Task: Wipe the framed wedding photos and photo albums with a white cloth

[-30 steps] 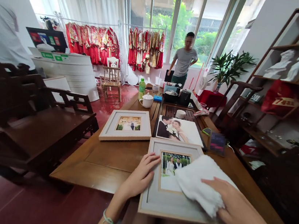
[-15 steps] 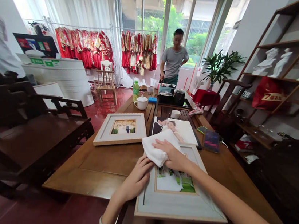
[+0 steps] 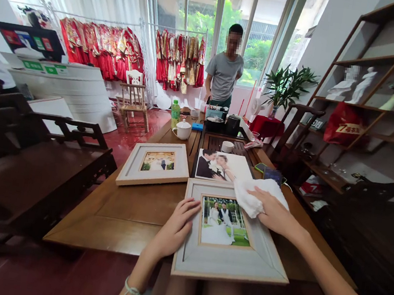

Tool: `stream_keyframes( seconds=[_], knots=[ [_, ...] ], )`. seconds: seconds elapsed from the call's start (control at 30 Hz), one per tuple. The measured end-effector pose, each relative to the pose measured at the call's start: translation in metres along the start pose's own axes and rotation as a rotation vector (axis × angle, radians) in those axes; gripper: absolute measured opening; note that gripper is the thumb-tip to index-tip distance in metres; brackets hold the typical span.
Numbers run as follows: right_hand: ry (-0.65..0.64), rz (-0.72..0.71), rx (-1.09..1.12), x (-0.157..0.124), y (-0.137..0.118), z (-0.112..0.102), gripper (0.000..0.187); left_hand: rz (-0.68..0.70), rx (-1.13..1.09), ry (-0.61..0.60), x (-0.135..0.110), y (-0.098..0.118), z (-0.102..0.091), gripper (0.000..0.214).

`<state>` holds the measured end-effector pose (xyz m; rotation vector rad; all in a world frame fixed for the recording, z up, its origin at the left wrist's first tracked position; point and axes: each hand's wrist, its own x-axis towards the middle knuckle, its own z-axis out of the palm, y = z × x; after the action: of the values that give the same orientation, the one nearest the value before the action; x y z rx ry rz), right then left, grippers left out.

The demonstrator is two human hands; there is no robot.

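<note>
A light-framed wedding picture (image 3: 216, 262) lies before me, overhanging the near edge of the wooden table, with a couple's photo in its wide grey-white mat. My left hand (image 3: 176, 227) rests on its left edge, fingers stretched out and lying flat on the border. Over the frame's upper right corner, my right hand (image 3: 271, 210) grips a folded white towel (image 3: 248, 195), its fingers pressed onto the cloth. Just beyond lies an unframed couple's photo panel (image 3: 233, 164), partly behind the towel. A second framed picture (image 3: 125, 167) lies to the left, tilted slightly.
On the wooden table (image 3: 117, 229) stand a white lidded cup (image 3: 182, 130), a green bottle (image 3: 175, 113), a small white bowl (image 3: 227, 146) and a phone (image 3: 271, 175). A person (image 3: 224, 76) stands at the far end. Dark wooden chairs and a shelf (image 3: 372, 110) flank the table.
My right hand has swept the towel rightward from the frame's upper left to its upper right corner, uncovering the photo. My left hand stays at the left edge. The view has shifted slightly.
</note>
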<state>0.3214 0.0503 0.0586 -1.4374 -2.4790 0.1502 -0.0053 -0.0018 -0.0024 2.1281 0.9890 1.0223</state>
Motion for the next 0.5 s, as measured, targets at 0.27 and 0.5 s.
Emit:
stream_keyframes(
  seconds=[0.27,0.5],
  knots=[
    [-0.162,-0.203,0.213,-0.051,-0.078,0.003,0.072,-0.002,0.022,0.019,0.000,0.001,0.001,0.046],
    [-0.092,-0.137,0.122,-0.027,-0.082,0.005,0.062,-0.001,0.038,-0.004,0.001,0.001,0.001,0.046]
  ],
)
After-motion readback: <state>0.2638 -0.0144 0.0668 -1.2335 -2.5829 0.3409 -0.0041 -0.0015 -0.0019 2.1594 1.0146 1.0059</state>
